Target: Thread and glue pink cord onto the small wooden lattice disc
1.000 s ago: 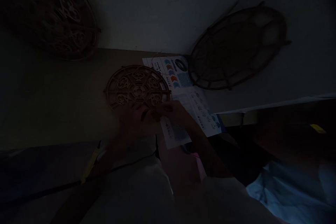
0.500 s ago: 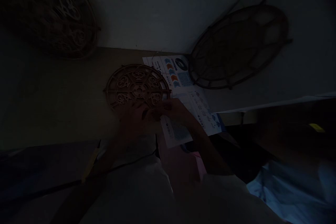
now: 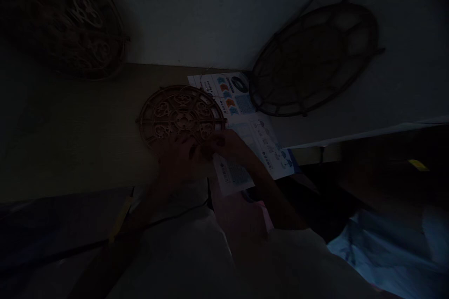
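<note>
A round brown openwork frame (image 3: 183, 120) with heart-shaped scrollwork and a central boss lies on the table in dim light. Over its near rim, my left hand (image 3: 177, 154) is closed with bent fingers on the frame's edge. My right hand (image 3: 228, 144) meets it at the near right part of the rim, its fingertips pinched together. What those fingertips hold, if anything, is lost in the dark. Under the right forearm and partly beneath the frame is a printed sheet (image 3: 266, 145) with coloured arrows and diagrams.
A larger round scrollwork frame (image 3: 94, 23) stands at the upper left. Another round spoked frame (image 3: 315, 60) leans on the right against a pale wall (image 3: 196, 14). The tabletop (image 3: 87, 135) stretches left. Light blue cloth (image 3: 379, 252) shows at the lower right.
The whole view has shifted slightly, so things sit a little further left. Both hands keep nearly the same place on the frame's near rim.
</note>
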Demonstrator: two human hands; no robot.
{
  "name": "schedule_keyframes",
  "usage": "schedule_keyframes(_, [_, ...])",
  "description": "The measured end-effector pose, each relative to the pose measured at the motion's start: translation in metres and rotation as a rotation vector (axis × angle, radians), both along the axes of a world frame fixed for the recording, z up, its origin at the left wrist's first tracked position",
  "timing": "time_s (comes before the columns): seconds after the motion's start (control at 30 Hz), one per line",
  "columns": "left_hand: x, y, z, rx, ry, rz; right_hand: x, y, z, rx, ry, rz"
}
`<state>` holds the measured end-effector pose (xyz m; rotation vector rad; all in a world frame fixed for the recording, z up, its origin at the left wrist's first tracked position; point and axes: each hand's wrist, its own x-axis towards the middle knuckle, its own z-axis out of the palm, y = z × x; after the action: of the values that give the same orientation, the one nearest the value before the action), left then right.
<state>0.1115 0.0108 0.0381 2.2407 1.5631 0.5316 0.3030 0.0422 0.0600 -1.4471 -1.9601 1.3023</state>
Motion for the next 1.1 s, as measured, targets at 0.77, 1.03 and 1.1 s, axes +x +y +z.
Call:
schedule_keyframes(0.77, [0.003, -0.001, -0.002, -0.008, 0.041, 0.019, -0.009, -0.013, -0.004, 0.132, -0.192, -0.067])
schedule_keyframes(1.03, [0.002, -0.003, 0.003, -0.003, 0.051, 0.02, -0.01, -0.013, -0.014, 0.185, -0.156, -0.071])
schedule_keyframes(1.1, [0.003, -0.004, 0.002, 0.0, 0.057, 0.026, -0.01, -0.015, -0.016, 0.21, -0.158, -0.07])
